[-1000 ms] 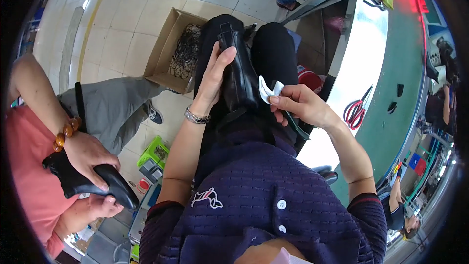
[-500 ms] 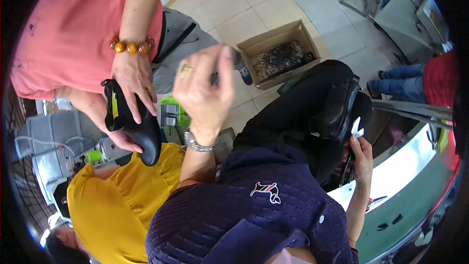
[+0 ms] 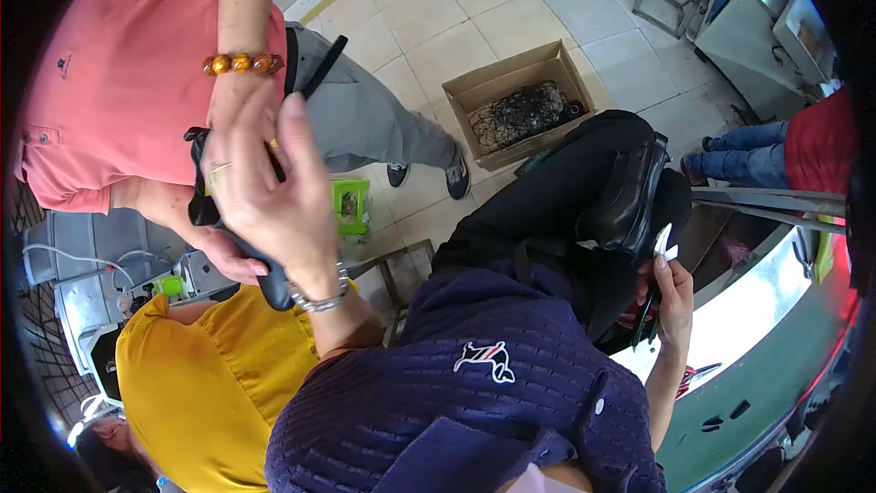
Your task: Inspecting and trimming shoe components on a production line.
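Looks mid-job, can't tell what's left: black boot (image 3: 628, 201) sits unheld right of the cardboard box (image 3: 529, 142), right hand (image 3: 674, 301) further right pinching a white-tipped tool (image 3: 665, 244), left hand (image 3: 265, 196) left of the box, loosely spread.

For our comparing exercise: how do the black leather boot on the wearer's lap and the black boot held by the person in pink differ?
The black leather boot rests on the wearer's lap, while the other black boot is held by the co-worker's hand. The lap boot shows broadly; the other boot is largely hidden behind the wearer's blurred left hand. Both look black and smooth.
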A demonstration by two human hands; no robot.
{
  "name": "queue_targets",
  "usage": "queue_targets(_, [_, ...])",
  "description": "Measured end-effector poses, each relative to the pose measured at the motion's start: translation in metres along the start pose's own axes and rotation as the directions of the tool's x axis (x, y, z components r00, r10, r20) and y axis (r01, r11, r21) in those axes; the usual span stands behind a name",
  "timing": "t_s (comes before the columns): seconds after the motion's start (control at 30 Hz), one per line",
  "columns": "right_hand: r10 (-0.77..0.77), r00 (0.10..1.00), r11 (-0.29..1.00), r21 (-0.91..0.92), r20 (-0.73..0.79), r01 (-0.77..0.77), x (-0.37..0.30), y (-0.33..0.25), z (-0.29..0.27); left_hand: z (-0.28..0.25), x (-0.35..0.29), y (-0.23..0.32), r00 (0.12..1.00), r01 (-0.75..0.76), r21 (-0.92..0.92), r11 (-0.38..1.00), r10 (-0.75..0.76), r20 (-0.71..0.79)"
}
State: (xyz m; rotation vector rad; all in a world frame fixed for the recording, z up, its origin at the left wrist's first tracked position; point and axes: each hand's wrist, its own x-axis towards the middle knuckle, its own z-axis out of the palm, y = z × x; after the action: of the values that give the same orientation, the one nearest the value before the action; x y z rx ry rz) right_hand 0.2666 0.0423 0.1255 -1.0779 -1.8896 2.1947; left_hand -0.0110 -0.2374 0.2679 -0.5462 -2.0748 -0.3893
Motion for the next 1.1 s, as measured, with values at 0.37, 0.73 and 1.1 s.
queue_targets(0.37, [0.026,0.998,1.000,-0.012,-0.063,-0.027,0.005,0.009,0.002,0.032,-0.027,0.058,0.997,-0.060,-0.504,0.862,0.072,0.005])
queue_targets(0.73, [0.136,0.991,0.986,0.094,-0.018,-0.134,-0.011,0.003,0.006,0.120,-0.098,0.142,0.445,0.776,-0.574,0.263,0.416,0.793])
queue_targets(1.1, [0.323,0.903,0.938,0.027,0.282,-0.344,0.011,-0.042,-0.015,0.153,-0.118,0.225,0.144,0.989,-0.138,-0.056,0.597,0.789])
